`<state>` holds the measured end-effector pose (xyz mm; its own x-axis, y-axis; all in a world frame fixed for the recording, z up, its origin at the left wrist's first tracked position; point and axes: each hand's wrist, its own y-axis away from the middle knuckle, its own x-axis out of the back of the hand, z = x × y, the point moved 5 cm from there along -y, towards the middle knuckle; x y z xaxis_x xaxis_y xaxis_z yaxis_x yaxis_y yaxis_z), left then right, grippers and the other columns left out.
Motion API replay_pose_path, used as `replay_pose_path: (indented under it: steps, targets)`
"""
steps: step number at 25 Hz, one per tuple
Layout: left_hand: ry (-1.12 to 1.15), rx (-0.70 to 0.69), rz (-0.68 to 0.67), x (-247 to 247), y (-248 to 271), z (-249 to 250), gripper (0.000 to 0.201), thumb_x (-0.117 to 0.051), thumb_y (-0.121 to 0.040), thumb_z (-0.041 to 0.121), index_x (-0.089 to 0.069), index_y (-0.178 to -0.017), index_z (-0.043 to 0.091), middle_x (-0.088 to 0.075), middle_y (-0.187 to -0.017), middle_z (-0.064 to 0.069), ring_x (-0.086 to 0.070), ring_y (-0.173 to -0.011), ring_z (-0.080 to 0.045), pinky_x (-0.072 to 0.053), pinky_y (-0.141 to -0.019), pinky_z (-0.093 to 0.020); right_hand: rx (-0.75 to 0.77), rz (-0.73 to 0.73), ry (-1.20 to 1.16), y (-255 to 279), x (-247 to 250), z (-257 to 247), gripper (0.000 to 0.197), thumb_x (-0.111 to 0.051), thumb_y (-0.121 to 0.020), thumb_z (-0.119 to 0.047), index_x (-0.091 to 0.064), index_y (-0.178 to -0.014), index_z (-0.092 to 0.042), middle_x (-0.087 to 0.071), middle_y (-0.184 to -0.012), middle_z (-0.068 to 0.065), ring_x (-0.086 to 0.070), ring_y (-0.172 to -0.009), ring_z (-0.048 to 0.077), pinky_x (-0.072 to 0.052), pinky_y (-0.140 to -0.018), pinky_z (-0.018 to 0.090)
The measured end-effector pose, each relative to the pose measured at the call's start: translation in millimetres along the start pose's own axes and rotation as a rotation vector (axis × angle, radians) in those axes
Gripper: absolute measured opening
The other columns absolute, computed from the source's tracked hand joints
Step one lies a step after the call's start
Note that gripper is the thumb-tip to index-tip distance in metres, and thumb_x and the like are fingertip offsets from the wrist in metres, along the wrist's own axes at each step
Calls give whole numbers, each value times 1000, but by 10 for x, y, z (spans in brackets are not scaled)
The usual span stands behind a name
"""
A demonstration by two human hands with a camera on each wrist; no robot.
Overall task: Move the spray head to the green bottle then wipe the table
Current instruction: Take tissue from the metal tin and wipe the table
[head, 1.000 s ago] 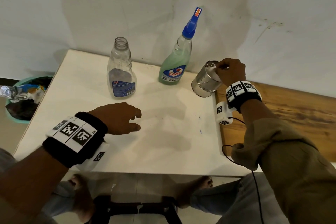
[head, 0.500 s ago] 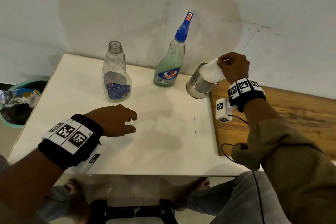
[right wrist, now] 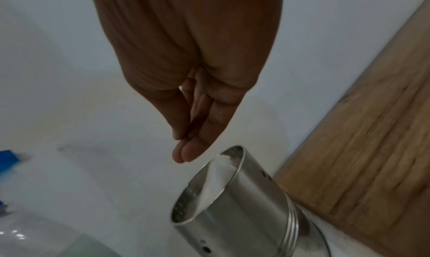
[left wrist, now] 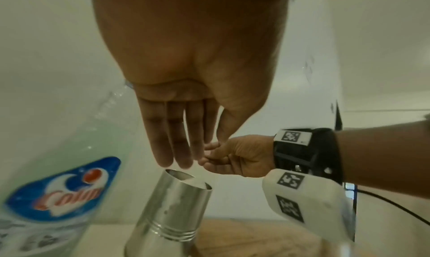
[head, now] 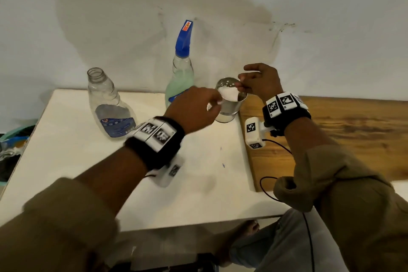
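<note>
The green bottle (head: 178, 86) stands at the back of the white table (head: 77, 161) with the blue spray head (head: 184, 40) on its neck. A clear bottle (head: 108, 106) without a cap stands to its left. Right of the green bottle is a metal can (head: 228, 108) with white tissue (head: 229, 94) inside. My left hand (head: 217, 99) reaches over the can's rim, and the left wrist view shows its fingers (left wrist: 177, 161) straight just above the can (left wrist: 172, 211). My right hand (head: 240, 85) hovers at the rim's right side, its fingers and thumb together (right wrist: 184, 150) with nothing seen between them.
A wooden board (head: 331, 134) adjoins the table's right edge, right beside the can. A bin with rubbish (head: 13, 139) sits on the floor to the left. The wall runs close behind the bottles. Wrist-camera cables hang by my right forearm.
My left hand has left the table's front left and reached across to the can. The tissue my right hand had pulled up now sits lower in the can, which stands upright.
</note>
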<state>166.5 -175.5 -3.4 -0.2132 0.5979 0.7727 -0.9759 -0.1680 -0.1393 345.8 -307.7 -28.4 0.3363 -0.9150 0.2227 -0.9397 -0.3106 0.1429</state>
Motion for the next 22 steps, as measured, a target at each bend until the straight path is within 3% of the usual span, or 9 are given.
replay_pose_path:
  steps: [3, 7, 10, 12, 15, 17, 19, 22]
  targets:
    - [137, 123, 21, -237, -532, 136, 36, -60, -85, 35, -62, -113, 13, -70, -106, -6, -64, -95, -24, -50, -87, -37, 66, -28, 65, -3, -5, -6, 30, -65, -82, 7, -63, -110, -4, -73, -97, 18, -73, -77, 32, -62, -73, 45]
    - [127, 280, -14, -558, -719, -55, 34, -59, -88, 29, -60, -116, 10, -67, -111, -13, -65, -96, -32, -55, -85, -42, 195, 74, 486, -142, 177, -15, 14, -67, -81, -7, -72, -92, -15, -75, -84, 10, -71, -60, 25, -60, -59, 33]
    - [101, 282, -52, -732, -650, -220, 32, -53, -89, 26, -60, -117, 11, -67, -113, -15, -65, -98, -35, -55, -85, -45, 191, -58, 775, -280, 83, 9, 10, -69, -79, -15, -75, -85, -18, -72, -77, 3, -62, -52, 17, -56, -61, 31]
    - [63, 231, -20, -771, -587, -245, 35, -48, -91, 24, -58, -123, 13, -67, -113, -15, -62, -103, -34, -52, -88, -44, 176, -139, 967, -351, -92, 2, 9, -75, -75, -25, -76, -83, -20, -70, -77, 2, -61, -60, 18, -56, -67, 32]
    - [46, 203, 16, -796, -567, -256, 34, -47, -91, 23, -59, -122, 13, -68, -108, -15, -60, -104, -34, -51, -88, -44, 185, -217, 1242, -401, -325, 76, 30, -81, -68, -36, -67, -86, -16, -65, -81, 4, -63, -75, 25, -54, -71, 33]
    - [64, 185, 13, -799, -580, -269, 33, -48, -90, 22, -61, -116, 8, -69, -103, -16, -62, -100, -35, -52, -86, -46, 179, -269, 1268, -408, -430, 148, 28, -80, -67, -30, -68, -87, -16, -68, -84, 4, -66, -79, 26, -56, -71, 33]
    - [89, 168, -1, -800, -588, -279, 33, -49, -90, 22, -61, -114, 3, -69, -102, -17, -63, -97, -36, -52, -85, -46, 140, -267, 1150, -399, -414, 123, 18, -81, -65, -21, -75, -82, -22, -72, -84, 1, -68, -79, 23, -58, -74, 34]
    - [117, 173, -10, -784, -582, -259, 33, -50, -91, 20, -59, -118, 3, -68, -106, -17, -62, -99, -35, -52, -89, -44, 132, -196, 955, -360, -231, -43, 11, -81, -67, -17, -77, -77, -21, -71, -71, 0, -64, -59, 12, -56, -64, 29]
